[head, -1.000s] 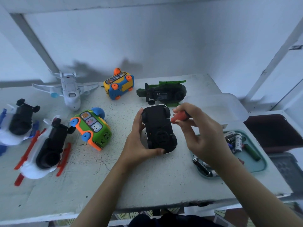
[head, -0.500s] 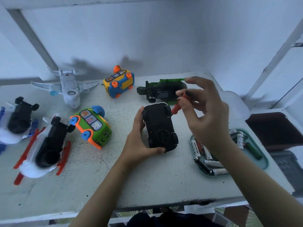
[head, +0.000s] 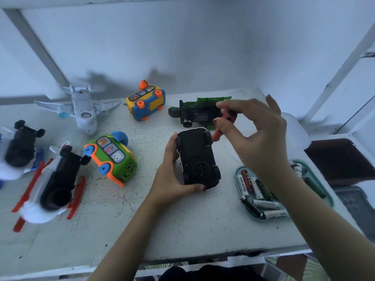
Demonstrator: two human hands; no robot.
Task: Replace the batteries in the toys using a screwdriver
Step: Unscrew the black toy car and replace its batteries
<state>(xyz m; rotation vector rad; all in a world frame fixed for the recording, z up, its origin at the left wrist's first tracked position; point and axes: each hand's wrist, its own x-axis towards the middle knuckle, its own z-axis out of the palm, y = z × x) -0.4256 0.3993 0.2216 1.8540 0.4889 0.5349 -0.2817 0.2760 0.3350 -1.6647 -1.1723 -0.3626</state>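
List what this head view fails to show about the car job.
Black car underside: head view, too dark to find any screw.
Screwdriver tip: head view, behind the car's wheel.
Some batteries in the tray: head view, under the right forearm.
Leftmost toy: head view, cut by the left edge.

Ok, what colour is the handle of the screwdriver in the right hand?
Red-orange; the head view shows the screwdriver pinched by the right hand.

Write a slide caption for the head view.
Left hand holds an upturned black toy car; right hand pinches a red screwdriver at its far end, batteries in a tray.
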